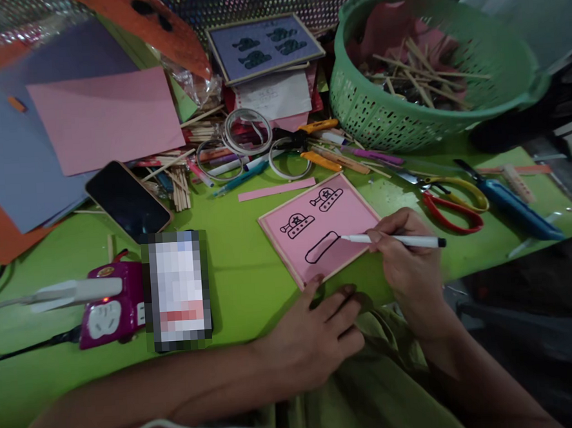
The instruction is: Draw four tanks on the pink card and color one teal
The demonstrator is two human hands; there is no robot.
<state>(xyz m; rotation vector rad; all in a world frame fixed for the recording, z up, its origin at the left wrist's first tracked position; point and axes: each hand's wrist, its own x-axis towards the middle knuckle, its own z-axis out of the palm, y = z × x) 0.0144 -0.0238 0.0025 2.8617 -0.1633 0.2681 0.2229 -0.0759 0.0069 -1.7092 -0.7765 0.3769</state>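
A pink card framed with thin wooden sticks lies on the green table in front of me. Two small tanks with stars are drawn on it in black, and below them is a long rounded outline. My right hand grips a white marker pen, its tip at the right end of that outline. With fingers spread, my left hand rests at the card's near edge, the thumb or a fingertip touching its lower corner. A narrow pink paper strip lies just beyond the card.
Scissors and a blue cutter lie to the right. Behind are tape rolls, loose sticks, pens and a green basket. Two phones, one a dark phone, and a purple power socket with cables occupy the left.
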